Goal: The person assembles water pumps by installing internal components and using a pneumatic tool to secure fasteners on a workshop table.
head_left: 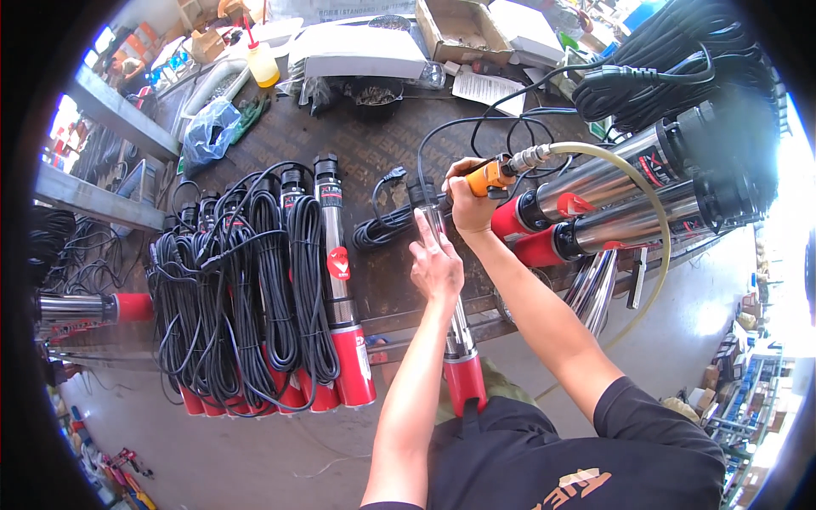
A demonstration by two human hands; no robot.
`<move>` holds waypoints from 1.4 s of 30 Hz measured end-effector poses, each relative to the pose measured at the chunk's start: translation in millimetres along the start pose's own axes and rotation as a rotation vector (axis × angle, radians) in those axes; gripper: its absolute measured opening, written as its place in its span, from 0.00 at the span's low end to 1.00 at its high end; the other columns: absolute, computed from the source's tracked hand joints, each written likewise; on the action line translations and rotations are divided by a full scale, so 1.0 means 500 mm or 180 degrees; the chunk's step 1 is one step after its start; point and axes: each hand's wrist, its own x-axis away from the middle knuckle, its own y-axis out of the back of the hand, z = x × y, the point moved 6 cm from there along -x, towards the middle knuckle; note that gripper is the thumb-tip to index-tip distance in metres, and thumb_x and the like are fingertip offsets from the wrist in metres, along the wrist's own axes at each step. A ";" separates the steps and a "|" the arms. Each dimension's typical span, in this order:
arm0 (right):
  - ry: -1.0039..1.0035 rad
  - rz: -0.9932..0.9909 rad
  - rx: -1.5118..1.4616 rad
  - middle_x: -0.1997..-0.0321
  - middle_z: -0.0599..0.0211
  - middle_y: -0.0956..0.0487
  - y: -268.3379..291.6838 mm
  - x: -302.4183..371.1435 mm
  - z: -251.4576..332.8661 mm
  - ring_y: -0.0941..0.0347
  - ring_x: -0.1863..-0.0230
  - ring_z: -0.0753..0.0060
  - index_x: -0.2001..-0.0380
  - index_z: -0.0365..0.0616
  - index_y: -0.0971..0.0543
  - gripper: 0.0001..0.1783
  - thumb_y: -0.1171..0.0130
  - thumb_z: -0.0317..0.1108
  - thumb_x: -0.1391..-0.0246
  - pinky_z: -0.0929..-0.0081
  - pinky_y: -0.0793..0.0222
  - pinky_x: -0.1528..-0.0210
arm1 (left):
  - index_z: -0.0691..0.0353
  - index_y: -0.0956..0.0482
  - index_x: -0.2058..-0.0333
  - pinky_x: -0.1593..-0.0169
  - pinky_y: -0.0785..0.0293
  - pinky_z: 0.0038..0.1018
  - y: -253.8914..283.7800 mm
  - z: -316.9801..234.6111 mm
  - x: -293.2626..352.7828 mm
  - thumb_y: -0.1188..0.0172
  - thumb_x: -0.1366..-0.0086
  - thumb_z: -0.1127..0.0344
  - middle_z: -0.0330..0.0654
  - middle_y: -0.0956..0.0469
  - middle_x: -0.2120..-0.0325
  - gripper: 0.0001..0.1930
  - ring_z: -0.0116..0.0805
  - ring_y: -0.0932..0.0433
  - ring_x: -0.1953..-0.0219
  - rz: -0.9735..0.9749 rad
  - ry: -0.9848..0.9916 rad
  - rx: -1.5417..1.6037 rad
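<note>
A slim steel submersible pump (460, 327) with a black top and red lower end leans across the table edge, its red end against my body. My left hand (438, 268) lies round its upper barrel, with the index finger stretched along the steel. Beside the pump's black top, my right hand (470, 204) grips an orange air screwdriver (491, 178). A yellowish air hose (629, 170) joins it through a metal coupling. The tool's tip is hidden by my right hand. A black cable (450, 126) arches from the pump's top, and a coiled cable with a plug (387, 223) lies left of it.
Several finished-looking pumps with bundled black cables (246, 280) stand in a row at left. Larger steel pumps (595, 183) lie at right under a thick cable coil (654, 76). Behind are a bowl of screws (374, 92), an open carton (463, 34) and a yellow bottle (263, 65).
</note>
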 end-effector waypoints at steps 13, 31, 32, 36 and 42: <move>-0.0019 -0.0092 -0.0123 0.71 0.67 0.22 0.005 -0.006 0.008 0.25 0.76 0.77 0.65 0.40 0.25 0.11 0.44 0.17 0.53 0.81 0.27 0.71 | 0.49 0.51 0.27 0.63 0.20 0.46 -0.002 -0.007 0.004 0.53 0.27 0.55 0.58 0.24 0.62 0.33 0.56 0.18 0.68 -0.0092 0.0012 -0.0129; -0.0047 0.0479 0.0082 0.68 0.68 0.20 -0.053 0.010 0.024 0.24 0.69 0.79 0.63 0.40 0.24 0.14 0.42 0.17 0.56 0.81 0.27 0.66 | 0.44 0.50 0.26 0.65 0.18 0.43 -0.012 -0.005 0.007 0.53 0.27 0.51 0.55 0.26 0.61 0.33 0.53 0.18 0.67 -0.0098 0.0088 -0.0299; -0.0156 0.0495 -0.0021 0.69 0.69 0.21 -0.053 0.010 0.022 0.24 0.70 0.79 0.64 0.40 0.24 0.13 0.42 0.17 0.56 0.81 0.27 0.67 | 0.46 0.50 0.27 0.65 0.18 0.43 -0.009 -0.007 0.008 0.53 0.27 0.51 0.55 0.26 0.61 0.33 0.53 0.18 0.66 -0.0071 0.0078 -0.0306; 0.0027 0.0697 0.0118 0.71 0.70 0.21 -0.071 -0.002 0.028 0.24 0.70 0.80 0.67 0.40 0.23 0.10 0.41 0.18 0.57 0.82 0.27 0.67 | 0.61 0.51 0.28 0.60 0.19 0.44 -0.002 -0.008 0.010 0.48 0.30 0.53 0.57 0.25 0.58 0.38 0.54 0.18 0.62 -0.0142 0.0332 -0.0019; 0.0059 0.1099 0.0334 0.72 0.69 0.21 -0.086 -0.007 0.027 0.25 0.72 0.79 0.69 0.39 0.23 0.09 0.41 0.17 0.55 0.80 0.27 0.68 | 0.73 0.47 0.33 0.59 0.19 0.41 -0.017 -0.008 0.005 0.47 0.30 0.52 0.57 0.25 0.56 0.37 0.52 0.18 0.61 -0.0247 0.0320 -0.0176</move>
